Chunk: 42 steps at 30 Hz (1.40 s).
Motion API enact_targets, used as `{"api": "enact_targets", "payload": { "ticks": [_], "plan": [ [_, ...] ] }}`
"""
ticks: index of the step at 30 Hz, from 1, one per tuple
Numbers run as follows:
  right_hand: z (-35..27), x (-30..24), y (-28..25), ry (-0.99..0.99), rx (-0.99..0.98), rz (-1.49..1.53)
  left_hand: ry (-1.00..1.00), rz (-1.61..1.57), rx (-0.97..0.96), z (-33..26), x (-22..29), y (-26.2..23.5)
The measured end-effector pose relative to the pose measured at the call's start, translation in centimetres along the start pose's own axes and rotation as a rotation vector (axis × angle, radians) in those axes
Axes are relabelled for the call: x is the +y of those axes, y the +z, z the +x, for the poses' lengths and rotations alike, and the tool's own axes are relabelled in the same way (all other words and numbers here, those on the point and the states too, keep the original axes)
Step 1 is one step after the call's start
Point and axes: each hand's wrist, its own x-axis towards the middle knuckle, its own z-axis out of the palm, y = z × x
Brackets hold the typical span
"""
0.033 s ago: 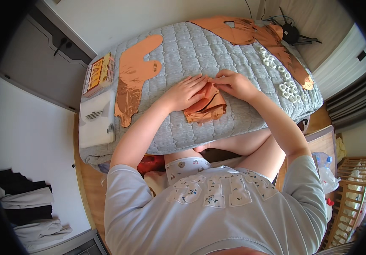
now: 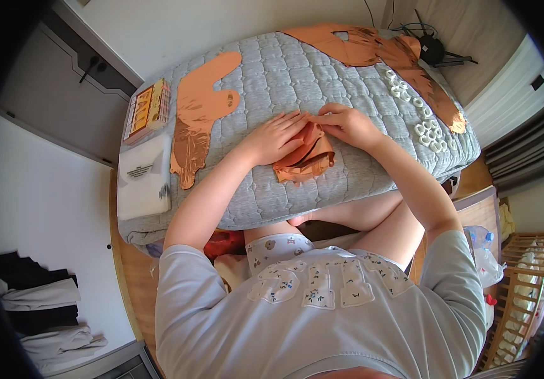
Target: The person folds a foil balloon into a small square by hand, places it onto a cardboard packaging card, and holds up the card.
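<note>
Together, the left hand (image 2: 276, 136) lies flat and open on a crumpled copper foil balloon (image 2: 306, 158) while the right hand (image 2: 348, 124) pinches its top edge; the balloon's long axis runs down the quilted mattress (image 2: 322, 76) toward the person.

Both forearms extend forward, converging. Left hand (image 2: 276, 134) lies palm down, fingers spread flat. Right hand (image 2: 346, 124) is curled, fingertips pinched together, touching the left hand's fingertips
</note>
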Motion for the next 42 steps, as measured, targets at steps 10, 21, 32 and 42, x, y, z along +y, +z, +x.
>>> {"api": "enact_targets", "payload": {
  "ticks": [10,21,32,42],
  "plan": [
    [1.1,1.7,1.3,-0.082,0.053,0.12,-0.012,-0.046,-0.053,0.6,0.9,-1.0],
    [-0.1,2.5,1.2,-0.067,0.06,0.212,0.01,-0.029,-0.006,0.5,0.3,-0.2],
    [0.1,1.5,1.4,-0.043,0.059,0.135,0.004,-0.033,-0.001,0.3,0.6,-0.5],
    [0.2,0.7,1.4,-0.061,0.049,0.058,0.03,0.011,0.069,0.3,0.4,0.0]
  ]
}}
